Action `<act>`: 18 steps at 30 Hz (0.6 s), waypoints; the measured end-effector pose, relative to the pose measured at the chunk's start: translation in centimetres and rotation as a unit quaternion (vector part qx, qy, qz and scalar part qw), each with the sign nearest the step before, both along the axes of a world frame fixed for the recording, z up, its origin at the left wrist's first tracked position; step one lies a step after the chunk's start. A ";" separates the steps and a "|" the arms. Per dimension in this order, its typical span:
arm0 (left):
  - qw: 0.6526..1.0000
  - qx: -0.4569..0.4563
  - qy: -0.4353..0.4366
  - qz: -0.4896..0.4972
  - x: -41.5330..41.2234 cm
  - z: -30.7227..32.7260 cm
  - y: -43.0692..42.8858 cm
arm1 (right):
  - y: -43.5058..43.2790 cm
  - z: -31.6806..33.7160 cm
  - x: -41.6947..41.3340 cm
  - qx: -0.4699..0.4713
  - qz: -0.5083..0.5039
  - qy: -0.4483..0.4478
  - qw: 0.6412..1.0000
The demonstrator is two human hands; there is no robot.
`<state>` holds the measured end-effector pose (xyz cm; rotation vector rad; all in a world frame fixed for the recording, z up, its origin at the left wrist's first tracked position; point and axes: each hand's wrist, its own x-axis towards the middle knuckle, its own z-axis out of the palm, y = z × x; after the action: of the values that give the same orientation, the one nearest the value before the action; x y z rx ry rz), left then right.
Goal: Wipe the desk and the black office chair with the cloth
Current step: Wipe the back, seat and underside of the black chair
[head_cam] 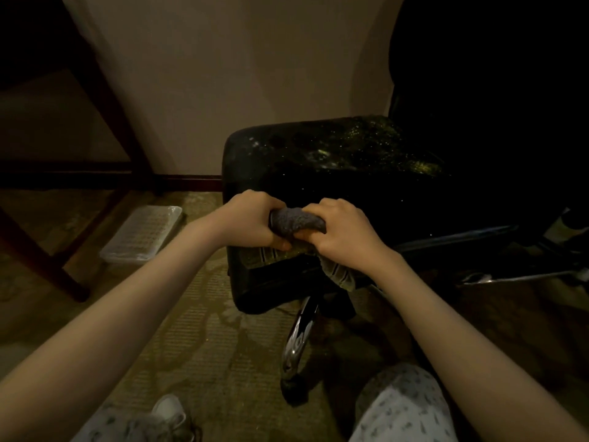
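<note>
While crouched low, by the look of it, before the black office chair (318,161), worth reading left to right. Far left, dark wooden legs (110,100), probably of the counter, planted on patterned carpet (197,330); top out of view, so cannot judge whether wiped. Just beside the nearer leg, a clear lidded plastic box (143,232) flat on the carpet.

Then the left grip (251,218), curled tight round one end of the cloth (296,220); right grip (344,231) curled round the other end, with a striped tail hanging below it. Between the two, a short grey twisted roll, held right at the front edge of the seat, perhaps touching it. Looks like wringing or bunching ahead of a pass. Seat pad speckled with yellowish flecks and pale smears toward the back, so plenty left to wipe there. Below, a chrome base arm (298,339) ending in a castor; backrest at far right lost in shadow.

Risks from here:
- Could drip onto pad and carpet if wrung wet over the seat.
- Could send the chair rolling or swivelling on its castors with a hard push at the seat edge.
- Could dump flecks on the carpet, or on the patterned trouser knee (401,406) close beneath, with a sweep toward the front.
- Could drag the loose striped tail through the flecks and smear them about.

No brand, label or legible writing anywhere; too dim for small print
</note>
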<state>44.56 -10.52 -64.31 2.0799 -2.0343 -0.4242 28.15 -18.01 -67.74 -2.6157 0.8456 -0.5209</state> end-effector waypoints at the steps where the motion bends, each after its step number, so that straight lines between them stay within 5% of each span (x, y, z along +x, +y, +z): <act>1: 1.000 0.001 -0.007 -0.003 -0.1 0.0 0.2 | 0.5 -0.1 -0.2 -0.007 0.000 0.002 1.000; 10: 0.994 0.093 -0.036 -0.034 -1.0 0.8 2.8 | 4.9 -2.7 -1.9 -0.066 0.035 -0.048 0.996; 16: 0.962 0.271 0.004 -0.038 -1.8 2.6 3.2 | 6.1 -1.1 -2.8 0.095 0.090 -0.051 0.990; 18: 0.962 0.268 0.024 -0.038 -1.9 4.0 3.0 | 6.0 -0.2 -3.1 0.118 0.082 -0.097 0.985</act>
<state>42.67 -7.49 -60.35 2.2358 -2.1481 -1.1393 25.06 -12.06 -67.89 -2.3476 0.5853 -0.5789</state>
